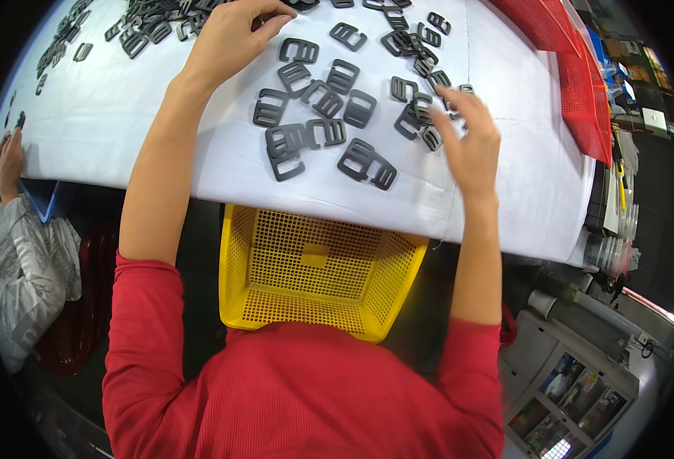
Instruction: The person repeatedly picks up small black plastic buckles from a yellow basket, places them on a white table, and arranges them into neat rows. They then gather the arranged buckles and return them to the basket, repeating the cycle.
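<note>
Many black plastic strap buckles [324, 99] lie on the white-covered table. My left hand [233, 38] is at the far edge of view, beside the big heap of buckles; its thumb and fingers come together in a pinch, and whatever may be between them is hidden. Over the right-hand cluster of buckles [409, 118] hovers my right hand [471, 141], slightly blurred. Its thumb and forefinger are apart, close to the buckles, with nothing visibly held. Between my hands, several buckles lie spread out, some overlapping, such as a pair [367, 164] near the front edge.
Below the table edge, against me, sits a yellow perforated basket [230, 268]. Red mesh trays [582, 92] line the table's right side. A larger buckle heap [153, 23] is at the far left. Another person's hand [9, 164] rests at the left table edge, near a blue container [42, 197].
</note>
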Demonstrator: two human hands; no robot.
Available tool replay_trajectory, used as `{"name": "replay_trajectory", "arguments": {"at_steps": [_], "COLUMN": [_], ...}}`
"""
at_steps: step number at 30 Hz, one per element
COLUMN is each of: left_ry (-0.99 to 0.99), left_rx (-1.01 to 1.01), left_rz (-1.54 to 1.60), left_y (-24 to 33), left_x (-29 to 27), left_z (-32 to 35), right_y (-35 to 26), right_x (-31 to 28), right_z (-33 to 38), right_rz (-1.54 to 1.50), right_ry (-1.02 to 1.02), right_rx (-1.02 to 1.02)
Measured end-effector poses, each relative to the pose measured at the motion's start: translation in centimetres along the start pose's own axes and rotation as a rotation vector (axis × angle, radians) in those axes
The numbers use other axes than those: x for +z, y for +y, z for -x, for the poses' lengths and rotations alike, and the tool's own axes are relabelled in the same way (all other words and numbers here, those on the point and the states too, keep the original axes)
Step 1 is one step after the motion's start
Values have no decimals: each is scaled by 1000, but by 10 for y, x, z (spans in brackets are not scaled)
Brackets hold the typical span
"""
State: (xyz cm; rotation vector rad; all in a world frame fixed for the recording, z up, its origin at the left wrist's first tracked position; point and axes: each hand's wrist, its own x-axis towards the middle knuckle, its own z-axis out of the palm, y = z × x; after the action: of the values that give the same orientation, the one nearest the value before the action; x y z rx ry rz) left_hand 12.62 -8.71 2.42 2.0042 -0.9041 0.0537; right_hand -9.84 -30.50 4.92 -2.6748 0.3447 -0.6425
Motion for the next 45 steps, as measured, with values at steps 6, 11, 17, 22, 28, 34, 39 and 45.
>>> {"name": "replay_trajectory", "arguments": {"at_steps": [6, 11, 17, 22, 28, 34, 39, 45], "left_ry": [-69, -239, -345, -345, -290, -14, 10, -23], "left_rx": [201, 472, 676, 498, 151, 236, 93, 78], "left_rz": [6, -210, -388, -235, -176, -29, -148, -340], "left_y": [10, 46, 57, 62, 71, 70, 59, 64], "left_x": [20, 43, 90, 92, 88, 36, -31, -14], "left_z": [8, 14, 12, 10, 3, -2, 63, 136], "right_y": [9, 5, 17, 27, 21, -8, -27, -78], "right_x": [6, -27, 15, 18, 5, 12, 13, 53], "right_z": [57, 50, 16, 14, 19, 44, 57, 51], "right_rz": [362, -105, 112, -140, 159, 188, 149, 66], "right_ry": [106, -134, 93, 36, 75, 21, 11, -105], "right_rx": [-120, 460, -215, 140, 79, -156, -147, -266]}}
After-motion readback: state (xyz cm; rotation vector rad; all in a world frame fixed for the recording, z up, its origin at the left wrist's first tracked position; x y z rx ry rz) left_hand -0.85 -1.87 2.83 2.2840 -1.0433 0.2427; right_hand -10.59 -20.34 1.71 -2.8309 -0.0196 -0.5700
